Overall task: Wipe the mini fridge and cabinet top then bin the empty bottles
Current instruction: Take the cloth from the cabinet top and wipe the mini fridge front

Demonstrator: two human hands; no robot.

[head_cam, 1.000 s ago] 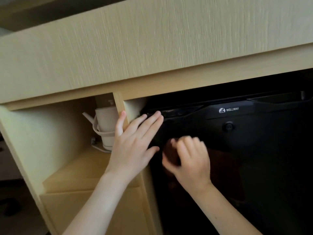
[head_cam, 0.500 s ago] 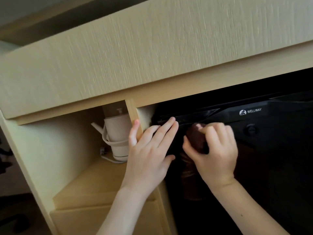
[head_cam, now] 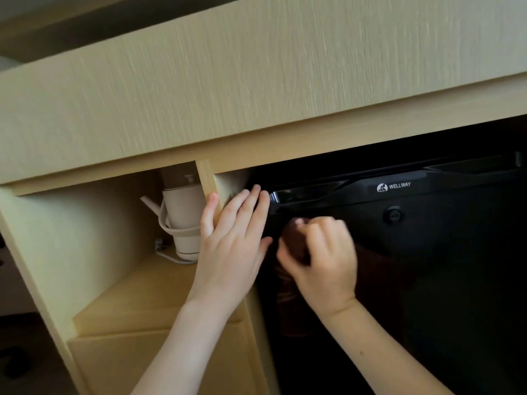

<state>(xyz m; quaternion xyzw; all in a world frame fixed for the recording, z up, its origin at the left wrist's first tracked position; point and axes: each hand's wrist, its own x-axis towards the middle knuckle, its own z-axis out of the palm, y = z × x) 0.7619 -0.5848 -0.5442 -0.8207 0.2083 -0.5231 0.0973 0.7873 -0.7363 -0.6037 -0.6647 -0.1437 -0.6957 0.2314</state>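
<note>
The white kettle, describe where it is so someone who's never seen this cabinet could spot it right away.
Start at the black mini fridge built into the pale wood cabinet. Just left of it, past a thin wooden divider, is an open shelf nook; the kettle stands upright at its back. It is the only white object there, with a pointed spout facing left and a looped handle.

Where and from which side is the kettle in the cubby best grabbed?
By its loop handle, coming from the open front-left. The kettle stands upright, handle facing outward; the divider and the left hand block its right side.
</note>
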